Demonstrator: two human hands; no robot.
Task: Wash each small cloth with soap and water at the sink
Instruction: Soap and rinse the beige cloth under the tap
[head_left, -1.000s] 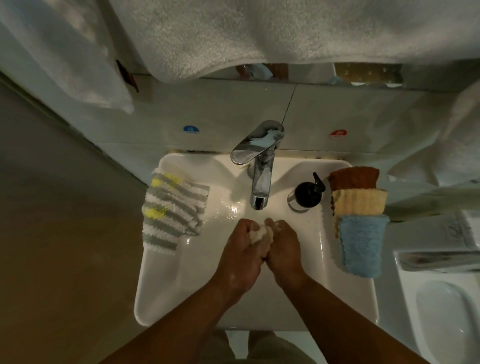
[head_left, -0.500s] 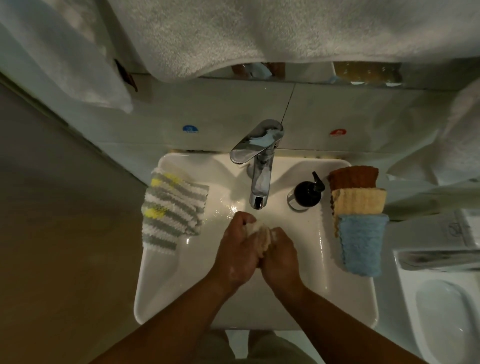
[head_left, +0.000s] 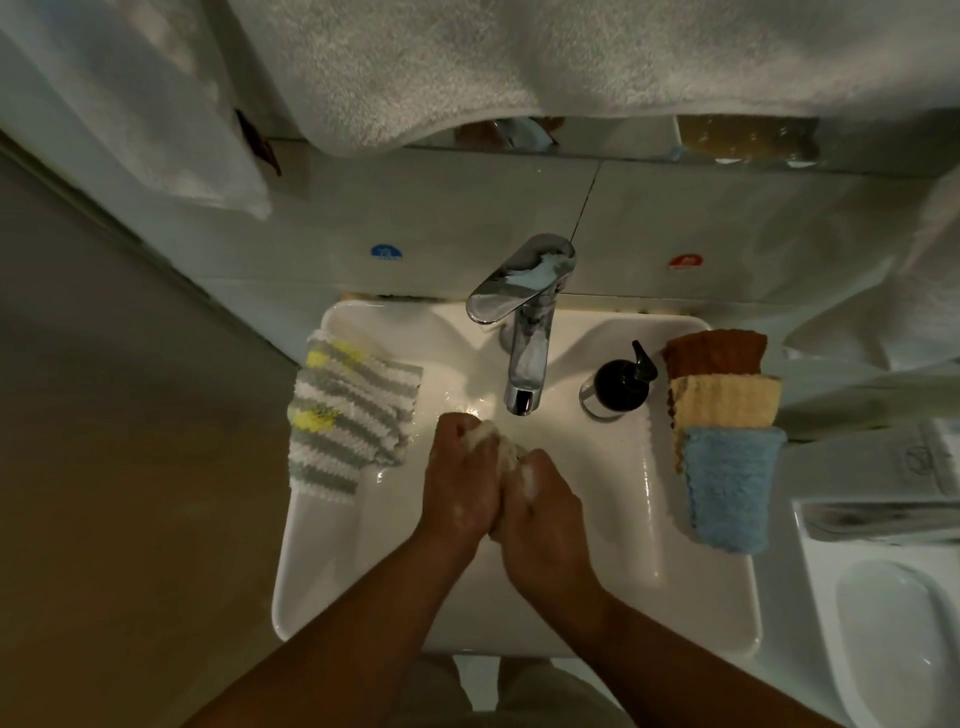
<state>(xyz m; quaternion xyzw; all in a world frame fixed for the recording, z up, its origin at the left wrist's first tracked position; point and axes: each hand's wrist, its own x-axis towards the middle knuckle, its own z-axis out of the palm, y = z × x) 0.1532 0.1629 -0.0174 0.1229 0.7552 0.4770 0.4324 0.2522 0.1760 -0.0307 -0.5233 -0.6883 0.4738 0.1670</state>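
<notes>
A small pale cloth (head_left: 496, 441) is bunched between my two hands over the white sink (head_left: 332, 545), just in front of the chrome tap (head_left: 527, 332). My left hand (head_left: 460, 486) and my right hand (head_left: 540, 514) press together around it, with soap suds on the knuckles. Most of the cloth is hidden inside the fists. A black soap pump bottle (head_left: 621, 382) stands right of the tap. On the sink's right rim lie a brown cloth (head_left: 717, 353), a yellow cloth (head_left: 727, 400) and a blue cloth (head_left: 727, 486). A grey, white and yellow striped cloth (head_left: 348, 415) hangs over the left rim.
Large white towels (head_left: 493, 67) hang above the sink and partly cover a mirror. Blue (head_left: 387, 252) and red (head_left: 684, 261) stickers mark the tiled wall behind the tap. A toilet (head_left: 883, 613) stands at the right, a bare wall at the left.
My hands keep rubbing the cloth. The left hand has slid forward toward the tap and the right hand back toward me.
</notes>
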